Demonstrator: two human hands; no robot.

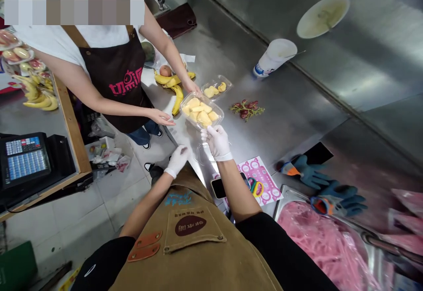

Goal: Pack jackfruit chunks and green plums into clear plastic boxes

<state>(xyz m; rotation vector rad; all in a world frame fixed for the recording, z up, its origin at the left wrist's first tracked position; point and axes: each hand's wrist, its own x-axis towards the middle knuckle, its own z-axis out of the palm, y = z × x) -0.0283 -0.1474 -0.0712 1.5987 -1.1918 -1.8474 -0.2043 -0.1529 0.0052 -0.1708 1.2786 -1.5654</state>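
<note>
Clear plastic box (220,115) of pale-yellow fruit chunks (204,118) is held above the silver metal counter (280,119), its near edge pinched by the white-gloved right hand (216,143), its far edge at a co-worker's bare hand (193,86). Uneven support could tip it and spill chunks. The white-gloved left hand (179,158) curls loosely; I cannot tell whether it holds anything. Yellow bananas (177,100) lie left, red grapes (245,111) right; a second clear plastic box (228,84) crowds the far side.

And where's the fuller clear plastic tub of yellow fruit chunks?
The tub is just left of centre in the head view, the wearer's white-gloved right hand at its near edge, a co-worker's bare hand at its far edge.
</note>
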